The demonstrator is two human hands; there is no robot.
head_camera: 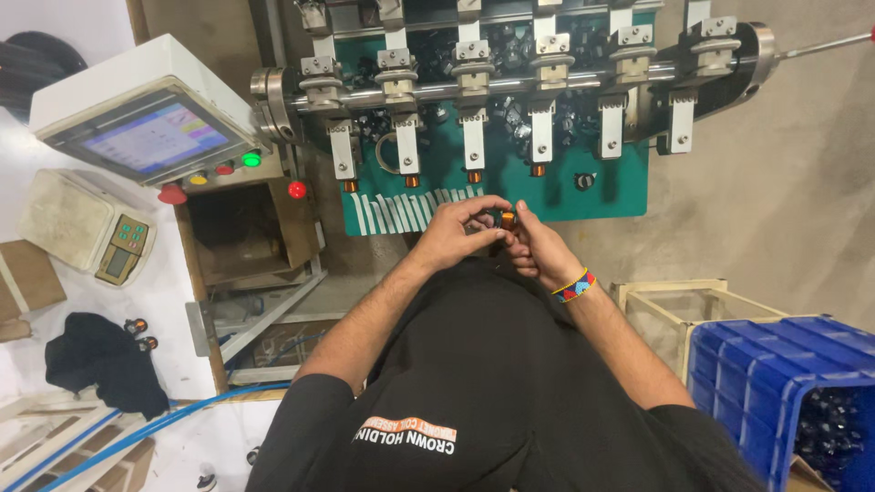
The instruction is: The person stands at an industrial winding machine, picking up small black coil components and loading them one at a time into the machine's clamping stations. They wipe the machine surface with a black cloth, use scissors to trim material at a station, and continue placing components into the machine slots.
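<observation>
A small copper-wound coil is pinched between L hand & R hand just below the green winding machine, & is best kept steady w/ 2 fingertips while handled.

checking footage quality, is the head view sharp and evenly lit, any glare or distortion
Head view: mostly sharp, evenly lit; both hands and the small copper coil between them slightly soft; mild glare on the tilted control screen; wide-angle bending near the edges, seen at the blue crate.

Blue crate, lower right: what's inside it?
The blue crate holds a heap of small dark, shiny parts, seen through its open end. What they are, and the crate's depths, cannot be seen.
</observation>
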